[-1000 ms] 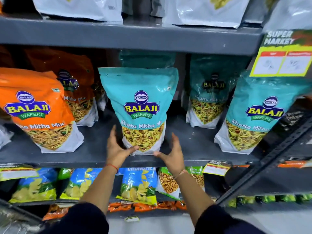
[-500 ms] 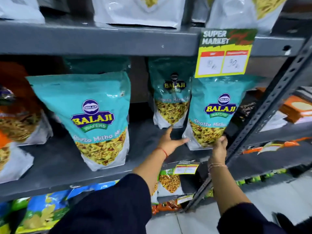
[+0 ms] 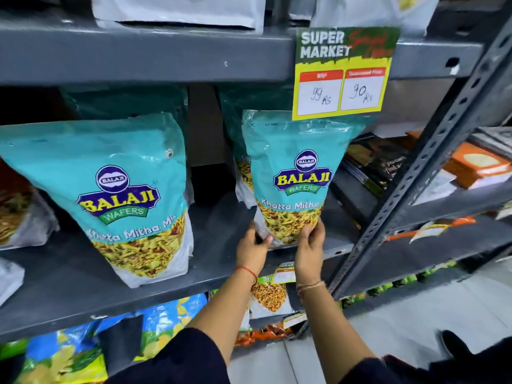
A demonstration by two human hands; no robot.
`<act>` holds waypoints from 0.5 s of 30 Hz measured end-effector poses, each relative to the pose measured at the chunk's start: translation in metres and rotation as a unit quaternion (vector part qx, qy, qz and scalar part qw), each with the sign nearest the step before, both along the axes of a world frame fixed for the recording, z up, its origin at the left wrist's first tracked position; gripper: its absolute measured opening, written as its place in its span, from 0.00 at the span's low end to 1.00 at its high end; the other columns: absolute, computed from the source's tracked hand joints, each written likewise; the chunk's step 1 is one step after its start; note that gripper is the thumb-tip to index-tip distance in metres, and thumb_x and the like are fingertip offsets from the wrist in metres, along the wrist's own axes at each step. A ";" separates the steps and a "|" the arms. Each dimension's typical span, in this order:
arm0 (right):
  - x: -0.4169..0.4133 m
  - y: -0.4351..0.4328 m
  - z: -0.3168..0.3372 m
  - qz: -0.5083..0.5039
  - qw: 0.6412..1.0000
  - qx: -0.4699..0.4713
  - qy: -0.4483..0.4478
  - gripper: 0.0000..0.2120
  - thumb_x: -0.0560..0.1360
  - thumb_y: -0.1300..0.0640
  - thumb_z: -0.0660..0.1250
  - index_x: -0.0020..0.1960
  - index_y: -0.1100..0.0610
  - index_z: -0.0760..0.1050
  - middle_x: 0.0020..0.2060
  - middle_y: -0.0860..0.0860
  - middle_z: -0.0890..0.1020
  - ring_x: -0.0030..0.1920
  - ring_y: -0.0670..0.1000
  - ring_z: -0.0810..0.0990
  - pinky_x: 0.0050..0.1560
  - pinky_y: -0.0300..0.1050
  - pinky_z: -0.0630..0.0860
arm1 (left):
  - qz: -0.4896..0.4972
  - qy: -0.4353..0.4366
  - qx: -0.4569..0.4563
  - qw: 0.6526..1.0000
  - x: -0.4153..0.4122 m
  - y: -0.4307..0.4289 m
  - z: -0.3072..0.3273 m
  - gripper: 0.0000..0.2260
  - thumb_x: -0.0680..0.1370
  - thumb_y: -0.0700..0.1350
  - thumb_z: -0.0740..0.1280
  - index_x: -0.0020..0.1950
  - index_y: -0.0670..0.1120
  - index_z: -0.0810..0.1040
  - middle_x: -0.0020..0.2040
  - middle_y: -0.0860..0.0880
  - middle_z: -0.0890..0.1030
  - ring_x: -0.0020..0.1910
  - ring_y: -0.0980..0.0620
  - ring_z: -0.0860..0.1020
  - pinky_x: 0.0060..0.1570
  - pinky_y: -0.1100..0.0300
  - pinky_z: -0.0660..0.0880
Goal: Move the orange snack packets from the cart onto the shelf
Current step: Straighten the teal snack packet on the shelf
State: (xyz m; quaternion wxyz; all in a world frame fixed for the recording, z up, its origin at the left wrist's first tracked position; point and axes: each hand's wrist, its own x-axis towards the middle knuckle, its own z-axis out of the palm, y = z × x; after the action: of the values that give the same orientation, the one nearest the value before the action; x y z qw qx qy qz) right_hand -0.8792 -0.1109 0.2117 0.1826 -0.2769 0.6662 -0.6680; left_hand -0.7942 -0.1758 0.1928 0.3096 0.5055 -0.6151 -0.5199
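Both hands are now gripping rt teal pouch [image 3: 293,173] base on shelf [image 3: 171,275]: left hand [image 3: 253,249] & right hand [image 3: 309,246] fingers clamping its bottom corners, pouch upright above them. Orange packets, cart aren't showing.

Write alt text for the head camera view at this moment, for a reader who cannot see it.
Both hands, left hand and right hand, grip the bottom corners of an upright teal Balaji packet at the front edge of a grey shelf. A second teal packet stands to its left, and a yellow price sign hangs from the shelf above.
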 end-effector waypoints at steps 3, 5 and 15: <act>0.005 -0.001 0.000 -0.002 1.000 -0.006 -0.006 0.22 0.79 0.56 0.53 0.71 0.57 0.56 0.61 0.48 0.68 0.59 0.45 0.66 0.47 0.29 0.63 | 0.005 -0.009 0.008 1.000 0.002 -0.001 0.004 0.19 0.74 0.43 0.67 0.63 0.40 0.70 0.62 0.38 0.77 0.62 0.41 0.74 0.62 0.46 0.72; 0.004 0.000 -0.002 0.008 1.000 -0.009 -0.021 0.23 0.79 0.56 0.54 0.72 0.57 0.54 0.66 0.51 0.67 0.62 0.46 0.66 0.52 0.30 0.63 | 0.003 -0.021 0.006 1.000 0.002 0.003 0.010 0.18 0.75 0.43 0.66 0.63 0.40 0.69 0.62 0.38 0.77 0.62 0.40 0.74 0.61 0.49 0.72; 0.111 0.044 -0.067 0.026 0.929 0.181 0.320 0.39 0.73 0.33 0.44 0.73 0.59 0.48 0.74 0.61 0.52 0.75 0.55 0.46 0.73 0.40 0.39 | -0.077 -0.214 -0.334 0.914 0.122 0.048 -0.011 0.32 0.77 0.62 0.38 0.75 0.45 0.47 0.73 0.51 0.46 0.74 0.56 0.42 0.74 0.60 0.47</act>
State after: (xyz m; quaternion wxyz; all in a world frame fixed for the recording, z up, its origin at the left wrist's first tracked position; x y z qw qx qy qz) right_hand -0.7686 -0.0669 0.1447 0.0242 -0.4558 0.7914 -0.4066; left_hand -0.6724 -0.1280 0.1821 0.2800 0.4226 -0.8418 -0.1853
